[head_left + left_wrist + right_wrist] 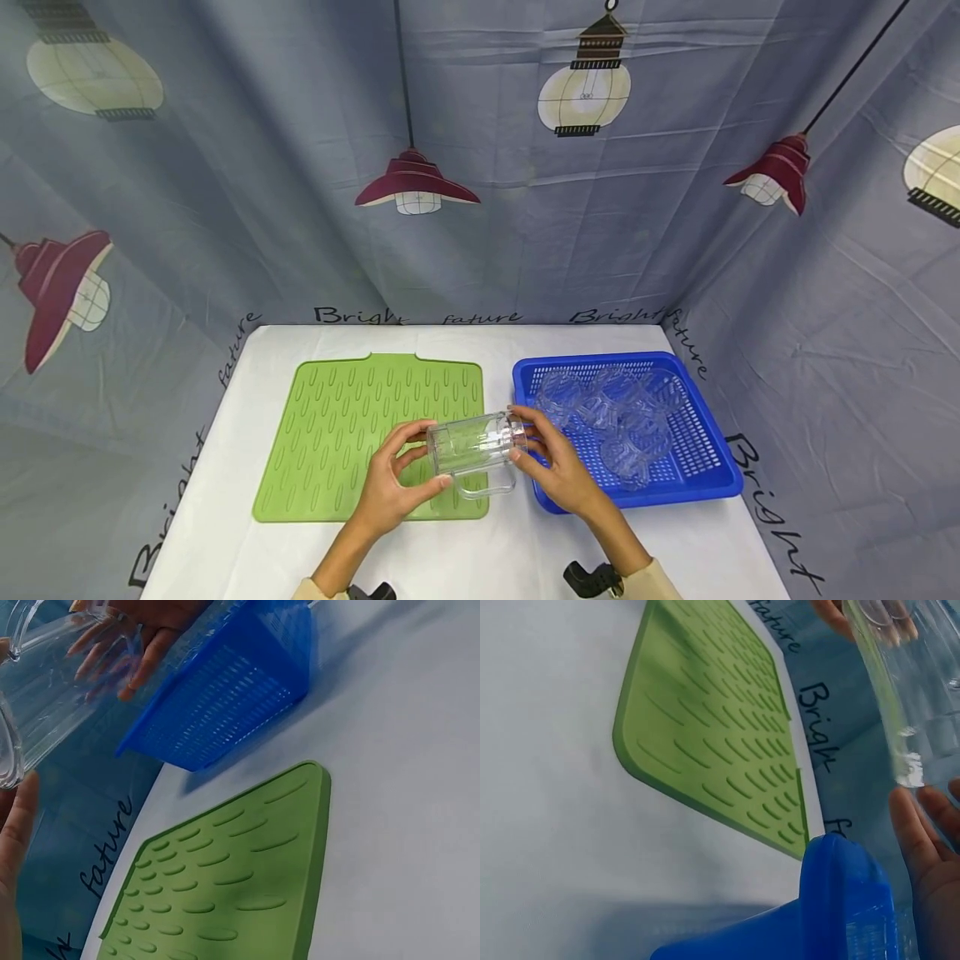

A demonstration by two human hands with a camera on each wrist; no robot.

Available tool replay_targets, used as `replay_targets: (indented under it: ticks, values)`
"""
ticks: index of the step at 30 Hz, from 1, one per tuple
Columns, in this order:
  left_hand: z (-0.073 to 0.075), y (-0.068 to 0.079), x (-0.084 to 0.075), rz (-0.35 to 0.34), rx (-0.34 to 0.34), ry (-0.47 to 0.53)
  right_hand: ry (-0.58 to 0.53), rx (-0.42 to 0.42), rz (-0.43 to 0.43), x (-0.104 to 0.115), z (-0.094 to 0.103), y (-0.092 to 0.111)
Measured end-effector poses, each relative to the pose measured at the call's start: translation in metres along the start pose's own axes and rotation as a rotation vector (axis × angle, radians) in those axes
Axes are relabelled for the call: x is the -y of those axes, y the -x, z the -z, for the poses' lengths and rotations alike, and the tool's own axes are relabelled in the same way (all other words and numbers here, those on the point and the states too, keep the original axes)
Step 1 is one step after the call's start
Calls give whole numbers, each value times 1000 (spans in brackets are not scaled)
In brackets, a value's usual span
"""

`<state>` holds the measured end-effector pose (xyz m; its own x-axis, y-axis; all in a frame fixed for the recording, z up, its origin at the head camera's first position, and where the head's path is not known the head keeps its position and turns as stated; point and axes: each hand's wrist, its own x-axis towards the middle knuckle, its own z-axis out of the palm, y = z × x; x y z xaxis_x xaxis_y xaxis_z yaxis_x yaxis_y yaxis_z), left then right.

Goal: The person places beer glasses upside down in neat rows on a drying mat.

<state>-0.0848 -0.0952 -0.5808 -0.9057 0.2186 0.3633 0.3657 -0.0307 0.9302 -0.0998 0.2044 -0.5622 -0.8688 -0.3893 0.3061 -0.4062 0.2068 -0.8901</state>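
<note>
A clear glass mug (477, 443) lies sideways in the air between both hands, its handle (487, 485) toward the person. At its rim end, the left hand (393, 479) grips it with thumb and fingers on opposite sides. Around the base end, the right hand (558, 467) holds it with curled fingers and thumb. In the left wrist view the mug (56, 682) spans from one hand to the other, above the table. The right wrist view shows the mug's base (919, 761) at the right fingertips. Beneath it in the head view is a green ridged mat (322, 450).
A blue perforated basket (708, 442) stands on the right with several clear glass pieces (626, 417) in it. Mat and basket rest on a white-covered table (517, 554). Blue-grey curtains (480, 258) printed with lamps enclose the back and sides.
</note>
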Motion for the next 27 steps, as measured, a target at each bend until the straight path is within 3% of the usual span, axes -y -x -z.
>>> replay_targets:
  ticks: [12,27]
  values:
    - [0,0,-1,-20,-57,-33,46,-15,-4,0,0,-1]
    - [9,1,-2,-6,-43,-153,68,-37,-12,-1,3,0]
